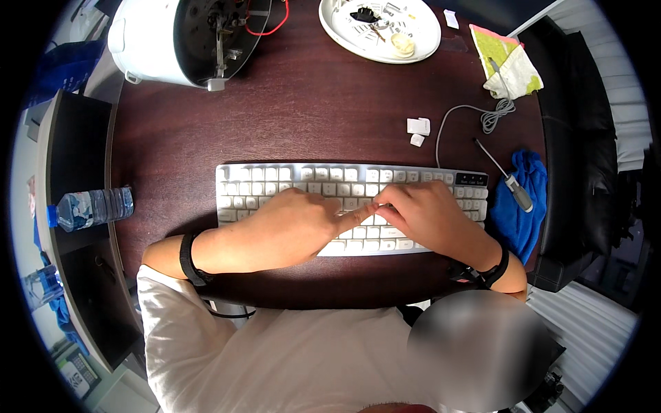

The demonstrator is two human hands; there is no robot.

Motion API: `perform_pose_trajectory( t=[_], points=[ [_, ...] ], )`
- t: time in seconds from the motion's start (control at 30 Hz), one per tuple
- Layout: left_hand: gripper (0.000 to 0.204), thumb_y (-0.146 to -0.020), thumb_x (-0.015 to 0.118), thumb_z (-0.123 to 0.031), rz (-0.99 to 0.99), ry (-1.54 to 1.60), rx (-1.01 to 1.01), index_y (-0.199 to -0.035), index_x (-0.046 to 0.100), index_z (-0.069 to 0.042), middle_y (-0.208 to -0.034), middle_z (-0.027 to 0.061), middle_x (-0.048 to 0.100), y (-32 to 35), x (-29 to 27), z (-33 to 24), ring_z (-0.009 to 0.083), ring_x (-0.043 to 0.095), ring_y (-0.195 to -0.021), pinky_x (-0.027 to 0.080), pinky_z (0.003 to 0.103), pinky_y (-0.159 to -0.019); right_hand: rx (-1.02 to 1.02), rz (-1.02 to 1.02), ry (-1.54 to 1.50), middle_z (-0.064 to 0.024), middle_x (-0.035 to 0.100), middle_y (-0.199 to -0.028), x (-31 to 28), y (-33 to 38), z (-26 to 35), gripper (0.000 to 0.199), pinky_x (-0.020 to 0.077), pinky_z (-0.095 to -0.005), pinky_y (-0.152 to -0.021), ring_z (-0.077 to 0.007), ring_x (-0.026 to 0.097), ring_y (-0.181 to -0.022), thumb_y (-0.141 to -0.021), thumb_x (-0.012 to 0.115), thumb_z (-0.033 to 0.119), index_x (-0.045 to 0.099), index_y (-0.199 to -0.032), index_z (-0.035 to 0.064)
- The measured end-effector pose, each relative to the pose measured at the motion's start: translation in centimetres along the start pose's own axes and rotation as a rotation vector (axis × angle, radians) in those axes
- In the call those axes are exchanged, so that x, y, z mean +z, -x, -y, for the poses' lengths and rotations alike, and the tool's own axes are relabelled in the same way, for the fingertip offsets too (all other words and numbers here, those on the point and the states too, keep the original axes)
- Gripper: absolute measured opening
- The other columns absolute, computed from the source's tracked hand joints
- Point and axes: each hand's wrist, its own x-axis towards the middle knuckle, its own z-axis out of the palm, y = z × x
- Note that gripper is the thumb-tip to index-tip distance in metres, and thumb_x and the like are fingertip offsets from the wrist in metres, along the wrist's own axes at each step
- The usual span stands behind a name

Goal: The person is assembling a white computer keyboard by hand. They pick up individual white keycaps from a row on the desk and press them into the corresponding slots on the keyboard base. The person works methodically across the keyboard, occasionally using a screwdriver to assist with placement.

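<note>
A white computer keyboard (265,175) lies across the middle of the desk, with both hands over its central keys. My left hand (306,217) reaches in from the left; its index finger is stretched out to the right, and its other fingers are largely hidden beneath the palm. At that fingertip, my right hand (420,210) brings thumb and index finger together in a pinch. Anything between them is too small or too covered to make out. The keys under both palms are hidden.
Small white pieces (418,126) lie behind the keyboard, near its grey cable (447,117). To the right, a screwdriver (518,193) rests on a blue cloth (527,234). Farther back are a white plate (337,41) of small parts, a patterned cloth (506,62) and a white appliance shell (148,41).
</note>
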Motion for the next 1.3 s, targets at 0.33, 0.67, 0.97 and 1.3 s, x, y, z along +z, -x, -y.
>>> perform_pose_trajectory(
  t=[0.33, 0.67, 0.97, 1.3],
  points=[
    [0.071, -0.077, 0.058, -0.004, -0.02, 0.011, 0.001, -0.147, 0.047, -0.009, -0.064, 0.0092, 0.056, -0.2, -0.1, 0.0, 0.0253, 0.06, -0.056, 0.05, 0.039, -0.05, -0.013, -0.02, -0.037, -0.0065, 0.068, -0.07, 0.7, 0.4, -0.6, 0.015, 0.0492, -0.0322, -0.052, -0.0232, 0.066, -0.059, -0.085, 0.073, 0.017, 0.061, -0.089, 0.0075],
    [0.068, -0.078, 0.057, -0.004, -0.033, -0.053, 0.02, -0.145, 0.048, -0.004, -0.063, 0.0079, 0.056, -0.5, -0.2, -0.4, 0.0243, 0.06, -0.058, 0.05, 0.038, -0.052, -0.053, -0.063, 0.0, -0.0014, 0.067, -0.065, 0.8, 0.1, -1.1, 0.018, 0.0474, -0.0294, -0.049, -0.0198, 0.065, -0.056, -0.082, 0.074, 0.029, 0.069, -0.083, 0.0123],
    [0.062, -0.078, 0.057, -0.004, -0.074, -0.063, 0.041, -0.139, 0.052, 0.001, -0.058, 0.007, 0.055, -0.5, 0.5, -0.4, 0.0235, 0.059, -0.053, 0.048, 0.037, -0.049, -0.1, -0.116, -0.053, -0.0029, 0.066, -0.064, 0.6, -0.2, -1.5, 0.02, 0.048, -0.0302, -0.049, -0.0204, 0.064, -0.055, -0.078, 0.076, 0.032, 0.071, -0.081, 0.0127],
    [0.062, -0.08, 0.058, -0.005, 0.037, -0.019, 0.037, -0.141, 0.049, 0.001, -0.06, 0.011, 0.056, -0.8, -0.5, -0.3, 0.0286, 0.059, -0.055, 0.049, 0.04, -0.052, -0.105, -0.076, -0.001, -0.0049, 0.064, -0.065, -0.5, -0.1, -1.8, 0.016, 0.0486, -0.0307, -0.051, -0.0216, 0.063, -0.055, -0.083, 0.074, 0.023, 0.066, -0.08, 0.0101]
  ],
)
